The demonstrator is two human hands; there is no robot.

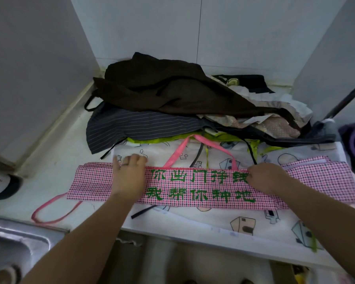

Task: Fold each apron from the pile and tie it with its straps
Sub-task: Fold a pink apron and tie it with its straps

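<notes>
Now your left hand (127, 175) and right hand (264, 178) clutch the far edge of the pink apron (193, 187), a crosswise band with its loose strap (41, 207) off its left end.

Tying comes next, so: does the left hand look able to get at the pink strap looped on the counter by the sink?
Probably yes: the pink strap lies uncovered on the counter, near the left hand at the apron edge.
</notes>
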